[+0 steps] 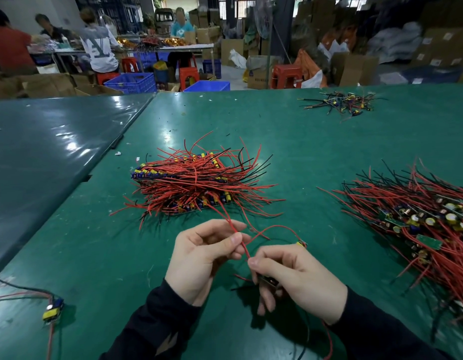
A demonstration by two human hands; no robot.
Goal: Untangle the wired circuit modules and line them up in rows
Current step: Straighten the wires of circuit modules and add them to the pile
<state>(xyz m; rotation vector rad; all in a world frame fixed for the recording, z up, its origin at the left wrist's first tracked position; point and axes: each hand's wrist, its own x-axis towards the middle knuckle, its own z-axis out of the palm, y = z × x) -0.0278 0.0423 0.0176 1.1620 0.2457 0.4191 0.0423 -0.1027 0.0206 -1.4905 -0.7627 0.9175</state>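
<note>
My left hand [202, 258] pinches a red wire [244, 249] between thumb and fingers, just above the green table [95, 242]. My right hand [290, 276] pinches the same wire lower down and curls round a small dark circuit module [270, 281] under its fingers. A second module [302, 244] with a yellow part hangs on a red wire loop just beyond my right hand. Ahead lies a stack of lined-up modules [196, 183] with red and black wires fanning out. A tangled heap of modules [427, 224] lies at the right.
A lone module [53, 309] with red and black wires lies at the near left. A small pile of black-wired parts [342, 102] sits far right on the table. A darker table [43, 152] adjoins on the left. Seated people, crates, stools and boxes fill the background.
</note>
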